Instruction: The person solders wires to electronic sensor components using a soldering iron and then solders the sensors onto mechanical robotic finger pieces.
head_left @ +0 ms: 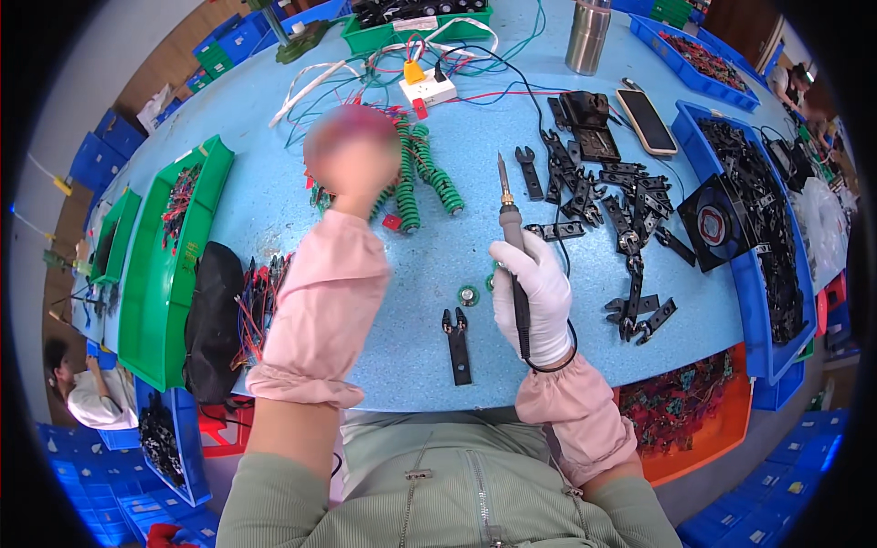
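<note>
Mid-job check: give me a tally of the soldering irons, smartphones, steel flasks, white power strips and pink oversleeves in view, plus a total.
Soldering iron: 1, in the gloved right hand
Smartphone: 1
Steel flask: 1
White power strip: 1
Pink oversleeves: 2, one on each forearm
Total: 6

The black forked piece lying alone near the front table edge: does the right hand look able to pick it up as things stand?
Probably not straight away: nothing visible blocks the way to the black forked piece, but the right hand is gripping a soldering iron.
</note>
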`<action>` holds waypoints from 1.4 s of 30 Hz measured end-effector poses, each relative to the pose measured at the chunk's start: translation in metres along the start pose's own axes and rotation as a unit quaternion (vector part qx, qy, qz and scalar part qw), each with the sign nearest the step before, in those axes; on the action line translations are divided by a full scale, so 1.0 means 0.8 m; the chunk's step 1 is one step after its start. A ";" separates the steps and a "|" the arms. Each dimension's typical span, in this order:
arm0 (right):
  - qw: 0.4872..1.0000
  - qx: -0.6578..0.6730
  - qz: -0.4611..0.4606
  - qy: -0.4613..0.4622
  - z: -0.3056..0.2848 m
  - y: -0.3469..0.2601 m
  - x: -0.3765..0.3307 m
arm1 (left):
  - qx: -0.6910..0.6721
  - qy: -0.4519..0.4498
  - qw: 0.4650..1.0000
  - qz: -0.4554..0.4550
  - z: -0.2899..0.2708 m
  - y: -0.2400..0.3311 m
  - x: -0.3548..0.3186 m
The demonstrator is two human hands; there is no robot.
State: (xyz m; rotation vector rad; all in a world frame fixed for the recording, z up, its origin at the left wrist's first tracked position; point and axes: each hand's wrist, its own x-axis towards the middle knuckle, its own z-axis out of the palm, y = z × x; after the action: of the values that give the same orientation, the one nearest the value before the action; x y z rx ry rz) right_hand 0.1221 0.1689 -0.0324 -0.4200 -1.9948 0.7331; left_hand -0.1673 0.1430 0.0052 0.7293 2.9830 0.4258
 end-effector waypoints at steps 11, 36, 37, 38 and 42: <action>1.000 0.017 -0.009 0.022 -0.005 0.001 -0.004 | -0.363 0.064 0.893 0.260 -0.254 -0.014 0.052; 0.990 0.019 -0.047 -0.135 0.002 -0.022 -0.033 | -0.244 0.077 0.924 0.283 0.024 -0.086 -0.297; 0.988 0.007 -0.047 -0.146 0.005 -0.017 -0.028 | -0.248 0.078 0.925 0.277 0.024 -0.081 -0.294; 0.986 -0.004 -0.047 -0.157 0.007 -0.014 -0.025 | -0.251 0.079 0.926 0.270 0.024 -0.077 -0.291; 0.978 -0.026 -0.072 -0.194 0.019 0.001 -0.010 | -0.240 0.084 0.922 0.293 0.026 -0.063 -0.273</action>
State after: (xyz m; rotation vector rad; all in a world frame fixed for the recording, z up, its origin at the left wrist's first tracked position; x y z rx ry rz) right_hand 0.1134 0.1603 -0.0443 -0.1678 -2.3859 0.7119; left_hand 0.0064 0.0056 -0.0343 1.5602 2.5460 1.2406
